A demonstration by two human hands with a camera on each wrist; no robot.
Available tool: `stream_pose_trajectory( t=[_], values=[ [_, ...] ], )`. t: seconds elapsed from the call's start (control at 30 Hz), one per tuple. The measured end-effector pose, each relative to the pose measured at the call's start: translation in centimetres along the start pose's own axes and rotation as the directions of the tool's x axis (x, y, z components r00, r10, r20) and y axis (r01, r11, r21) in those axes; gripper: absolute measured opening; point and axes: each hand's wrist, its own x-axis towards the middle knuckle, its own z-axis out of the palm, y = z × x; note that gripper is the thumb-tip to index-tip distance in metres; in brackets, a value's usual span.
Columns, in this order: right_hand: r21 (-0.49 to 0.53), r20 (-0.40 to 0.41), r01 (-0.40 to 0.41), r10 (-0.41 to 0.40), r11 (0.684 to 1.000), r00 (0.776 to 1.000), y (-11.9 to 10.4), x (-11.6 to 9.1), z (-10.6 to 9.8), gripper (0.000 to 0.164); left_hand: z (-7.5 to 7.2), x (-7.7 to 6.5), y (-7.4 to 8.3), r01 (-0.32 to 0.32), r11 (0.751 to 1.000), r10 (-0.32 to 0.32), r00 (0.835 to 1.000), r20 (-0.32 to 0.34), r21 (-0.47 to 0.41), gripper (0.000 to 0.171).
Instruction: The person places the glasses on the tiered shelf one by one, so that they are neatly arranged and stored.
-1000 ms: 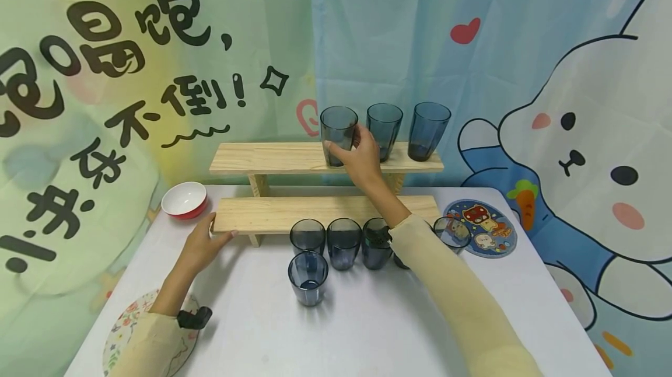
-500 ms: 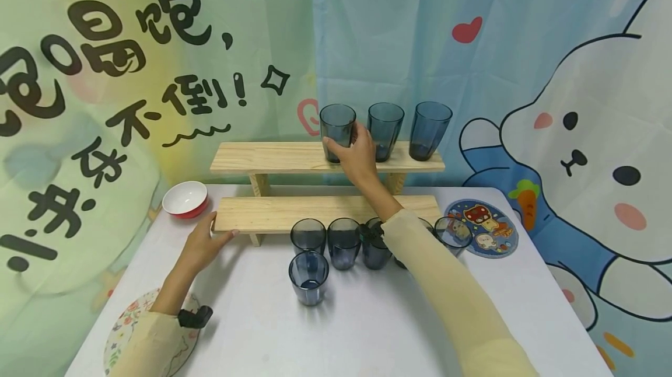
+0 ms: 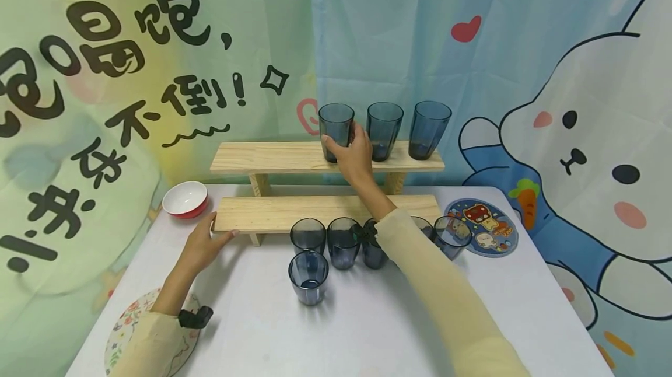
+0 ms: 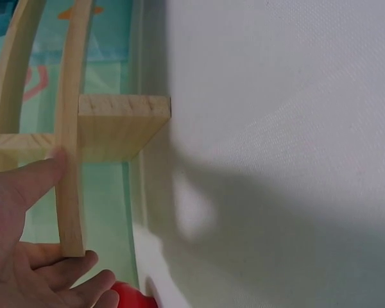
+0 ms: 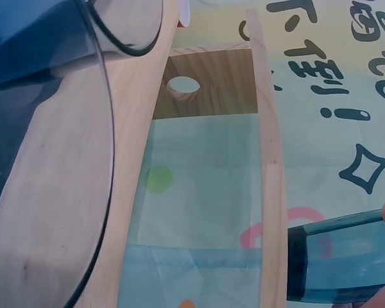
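A blue glass (image 3: 336,135) stands upright on the upper board (image 3: 268,157) of a two-step wooden stand, right of the board's middle, with the fingers of the right hand (image 3: 356,155) curled round its side. Two matching glasses (image 3: 385,132) stand on the same board, to the right of the held one, the first just beside the hand. The left hand (image 3: 201,244) grips the left end of the lower board (image 3: 273,213), fingers closed about that end. In front of the stand, a row of blue glasses (image 3: 343,244) stands on the white worktop (image 3: 252,330), partly hidden by the right sleeve (image 3: 436,283); one more glass (image 3: 308,279) sits nearer the person. A red bowl with a white inside (image 3: 185,199) is near the left hand, a round blue patterned mat (image 3: 496,231) lies at the far right, and a flowered round piece (image 3: 122,330) lies under the left forearm.
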Motion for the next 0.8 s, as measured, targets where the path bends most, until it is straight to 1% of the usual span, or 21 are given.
stream_pose_trajectory(
  t=[0.2, 0.33, 0.57, 0.8],
  values=[
    [-0.025, 0.009, -0.008, 0.009, 1.0, 1.0, 0.0, -0.2, -0.1, 0.083, 0.0, -0.1, -0.1, -0.008, 1.0, 0.008, 1.0, -0.005, 0.006, 0.085],
    [-0.035, 0.041, -0.012, 0.013, 0.999, 0.999, -0.1, -0.5, -0.6, 0.086, 0.0, -0.1, -0.2, -0.017, 1.0, 0.017, 1.0, -0.012, 0.007, 0.084],
    [-0.07, 0.109, -0.022, 0.029, 0.997, 0.994, -0.8, -2.1, -2.3, 0.093, 0.0, -0.1, -0.2, -0.026, 1.0, 0.026, 1.0, -0.017, 0.002, 0.082],
    [-0.03, 0.158, 0.039, -0.034, 0.999, 0.987, -1.9, -4.0, -4.9, 0.086, -0.1, -0.1, -0.2, -0.037, 0.999, 0.037, 0.999, -0.017, 0.015, 0.084]
  ],
)
